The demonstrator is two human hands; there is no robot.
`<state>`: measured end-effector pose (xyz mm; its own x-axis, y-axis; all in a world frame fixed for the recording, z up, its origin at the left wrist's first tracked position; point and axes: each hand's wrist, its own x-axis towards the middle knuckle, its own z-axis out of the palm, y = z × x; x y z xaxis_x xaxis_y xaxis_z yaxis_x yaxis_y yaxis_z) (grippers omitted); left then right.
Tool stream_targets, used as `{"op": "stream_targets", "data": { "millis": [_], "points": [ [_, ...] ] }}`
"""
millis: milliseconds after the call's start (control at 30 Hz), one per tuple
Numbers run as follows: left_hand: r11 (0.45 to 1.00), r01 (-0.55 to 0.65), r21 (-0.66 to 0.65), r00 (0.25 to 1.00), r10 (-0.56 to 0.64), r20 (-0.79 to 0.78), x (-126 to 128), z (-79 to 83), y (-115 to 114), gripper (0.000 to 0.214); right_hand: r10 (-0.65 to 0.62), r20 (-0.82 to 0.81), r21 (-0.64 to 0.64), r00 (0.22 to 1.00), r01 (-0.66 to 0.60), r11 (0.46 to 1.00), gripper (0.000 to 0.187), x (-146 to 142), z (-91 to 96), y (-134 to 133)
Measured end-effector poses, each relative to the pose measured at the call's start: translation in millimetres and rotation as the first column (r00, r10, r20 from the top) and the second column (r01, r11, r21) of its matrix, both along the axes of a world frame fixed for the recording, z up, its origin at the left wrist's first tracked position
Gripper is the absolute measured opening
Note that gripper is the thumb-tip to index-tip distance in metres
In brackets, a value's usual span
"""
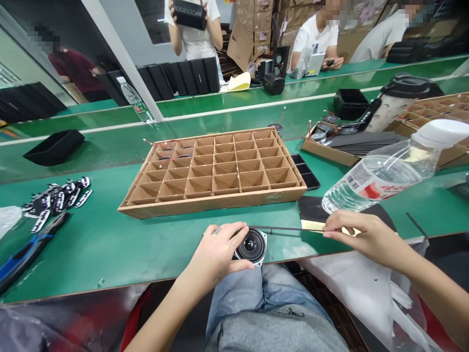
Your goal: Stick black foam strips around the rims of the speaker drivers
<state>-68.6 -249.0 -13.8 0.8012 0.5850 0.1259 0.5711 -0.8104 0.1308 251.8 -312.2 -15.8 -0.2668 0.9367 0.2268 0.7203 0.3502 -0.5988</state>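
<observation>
Right now the left hand (216, 252) curls its fingers around a speaker (251, 246) at the bench's (110, 244) near edge. Meanwhile the right hand (361, 234) pinches a thin strip (284, 228) stretching to it, before a divided tray (214, 168).

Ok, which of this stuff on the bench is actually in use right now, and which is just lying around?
In use:
- speaker, under the left hand
- thin dark strip, pinched by the right hand

Lying about:
- cardboard divider tray
- water bottle
- phone
- blue-handled pliers
- black tray
</observation>
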Motion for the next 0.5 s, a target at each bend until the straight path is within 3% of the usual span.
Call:
{"op": "stream_targets", "data": {
  "millis": [233,500],
  "points": [
    [0.999,0.002,-0.036,1.000,-0.003,-0.019,2.8,1.2,2.9,0.067,0.036,-0.059,-0.067,0.998,-0.040,0.997,0.009,-6.0,-4.7,-17.2],
    [0.991,0.002,-0.132,0.992,-0.018,-0.125,9.7,16.0,7.5,0.066,0.066,-0.066,-0.058,0.996,-0.070,0.996,0.007,-18.8,-9.7,-39.2]
  ]
}}
